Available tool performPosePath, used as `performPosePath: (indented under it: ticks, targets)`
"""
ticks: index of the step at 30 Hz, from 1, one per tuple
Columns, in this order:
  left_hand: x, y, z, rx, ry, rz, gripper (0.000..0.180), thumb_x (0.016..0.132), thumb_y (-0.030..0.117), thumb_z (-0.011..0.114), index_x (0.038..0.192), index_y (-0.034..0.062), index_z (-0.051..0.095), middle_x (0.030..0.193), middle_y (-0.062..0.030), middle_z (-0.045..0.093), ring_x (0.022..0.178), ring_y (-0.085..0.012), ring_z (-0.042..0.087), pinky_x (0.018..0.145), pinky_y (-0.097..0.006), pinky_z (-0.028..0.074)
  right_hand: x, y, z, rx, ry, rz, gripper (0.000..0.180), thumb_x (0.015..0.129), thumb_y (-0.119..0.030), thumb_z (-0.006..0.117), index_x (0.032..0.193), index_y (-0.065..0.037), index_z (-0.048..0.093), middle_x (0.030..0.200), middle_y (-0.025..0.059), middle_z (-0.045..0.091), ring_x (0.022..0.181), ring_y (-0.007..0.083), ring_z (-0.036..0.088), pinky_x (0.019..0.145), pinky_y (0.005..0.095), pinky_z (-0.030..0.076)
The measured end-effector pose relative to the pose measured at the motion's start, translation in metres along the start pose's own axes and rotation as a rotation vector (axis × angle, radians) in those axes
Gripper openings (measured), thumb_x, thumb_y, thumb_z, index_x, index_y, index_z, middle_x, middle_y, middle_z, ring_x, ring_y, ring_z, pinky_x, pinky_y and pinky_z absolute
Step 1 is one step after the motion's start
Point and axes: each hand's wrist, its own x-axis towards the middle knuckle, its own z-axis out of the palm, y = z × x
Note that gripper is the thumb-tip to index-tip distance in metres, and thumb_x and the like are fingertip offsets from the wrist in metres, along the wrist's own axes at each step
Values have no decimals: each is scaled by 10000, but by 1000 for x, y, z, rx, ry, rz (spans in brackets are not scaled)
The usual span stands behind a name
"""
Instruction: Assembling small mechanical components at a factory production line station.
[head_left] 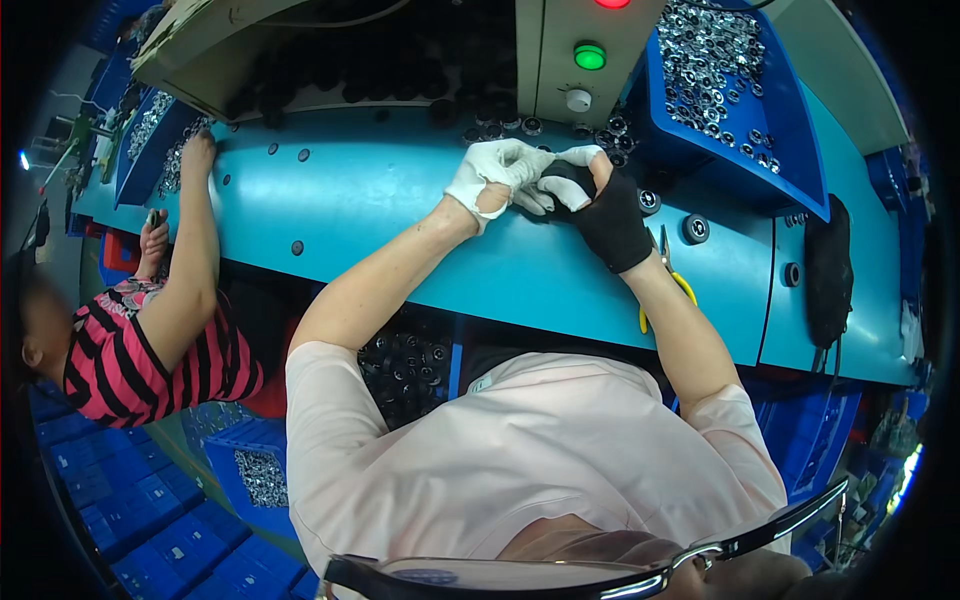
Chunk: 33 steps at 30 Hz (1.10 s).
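Observation:
My left hand (500, 178), in a white glove, and my right hand (608, 212), in a black glove with white-covered fingertips, meet over the blue-green table (380, 215). Both sets of fingers are closed against each other. Whatever lies between them is dark or hidden, and I cannot make it out. Beside my right wrist lie pliers (684, 287) with yellow handles, partly under the forearm. A small black wheel with a shiny hub (649, 202) sits just right of my right hand, and a larger black wheel (695, 229) stands farther right.
A blue bin (800, 172) of shiny metal hubs stands at the back right. Behind my hands is a machine panel with a green button (590, 56) and a heap of black wheels (340, 75). A black pouch-like object (828, 270) lies right. A co-worker (165, 330) works at left.

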Motion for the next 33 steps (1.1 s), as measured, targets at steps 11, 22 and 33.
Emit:
performPosePath:
  ticks: [11, 22, 33]
  targets:
    - [12, 6, -5, -4, -31, -74, 315, 893, 299, 640, 909, -15, 620, 753, -52, 608, 617, -140, 605, 515, -257, 525, 9, 17, -3, 409, -134, 227, 353, 779, -113, 743, 1081, -27, 583, 970, 56, 645, 885, 120, 610, 809, 281, 490]
    - [23, 9, 2, 72, -56, -108, 382, 864, 333, 680, 972, -24, 598, 730, -71, 608, 539, -131, 589, 476, -236, 483, 9, 13, -5, 261, -100, 87, 390, 791, -118, 707, 1140, -43, 550, 847, 91, 654, 764, 161, 630, 727, 287, 491]
    - [-154, 66, -67, 846, -476, -834, 308, 800, 268, 747, 885, -4, 631, 734, -78, 655, 530, -148, 624, 489, -267, 501, 17, 5, -24, -120, -92, 14, 256, 829, -129, 611, 1053, -5, 616, 985, 206, 640, 895, 353, 628, 787, 379, 490]
